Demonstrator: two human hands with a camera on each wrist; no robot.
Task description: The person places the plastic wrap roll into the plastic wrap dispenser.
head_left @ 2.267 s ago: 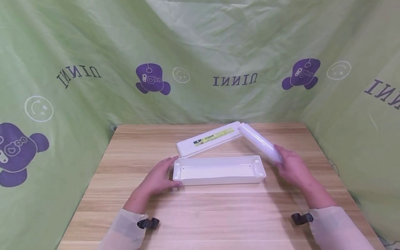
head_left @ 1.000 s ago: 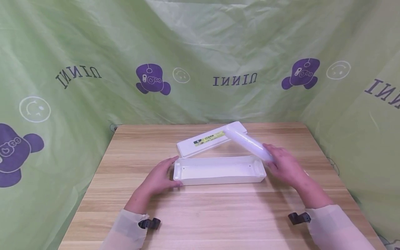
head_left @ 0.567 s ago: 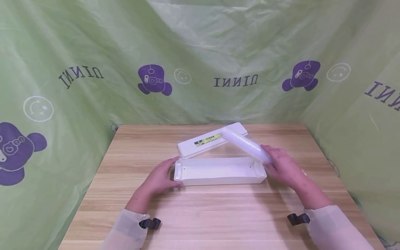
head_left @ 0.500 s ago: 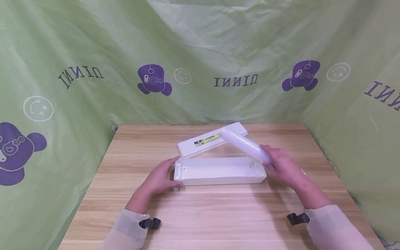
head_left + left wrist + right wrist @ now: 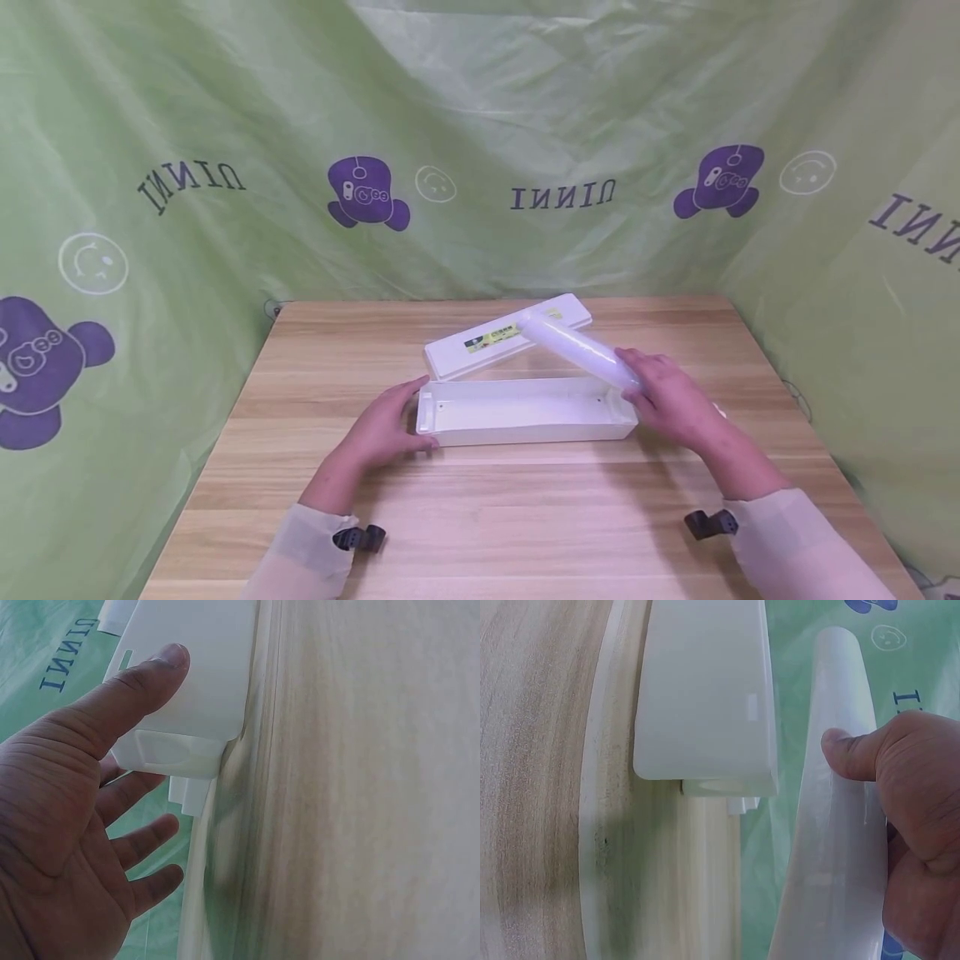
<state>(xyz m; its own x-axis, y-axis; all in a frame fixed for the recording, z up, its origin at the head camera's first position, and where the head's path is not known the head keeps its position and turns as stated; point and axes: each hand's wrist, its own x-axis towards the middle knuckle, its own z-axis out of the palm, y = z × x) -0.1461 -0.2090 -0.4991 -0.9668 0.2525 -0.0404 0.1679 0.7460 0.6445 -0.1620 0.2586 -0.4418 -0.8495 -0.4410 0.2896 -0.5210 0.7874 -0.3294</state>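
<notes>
A long white open-topped plastic box (image 5: 525, 435) stands on the table. My left hand (image 5: 381, 425) grips its left end, thumb on the front wall and index finger at the back corner; the left wrist view shows the other fingers free of the box (image 5: 199, 667). My right hand (image 5: 671, 404) holds a roll of plastic wrap (image 5: 573, 346) near its right end. The roll slants up to the left above the box's right rear corner. In the right wrist view my thumb lies along the plastic wrap roll (image 5: 840, 817), apart from the box; fingers behind are mostly hidden.
Behind the box lies a white lid (image 5: 457, 354) with a green and black label, set at an angle and partly covered by the roll. The wooden table (image 5: 480, 517) ends at a green printed curtain (image 5: 480, 108) behind and at both sides.
My right hand has moved left with the plastic wrap roll, from beside the box to above its right rear corner. My left hand and the box have stayed in place.
</notes>
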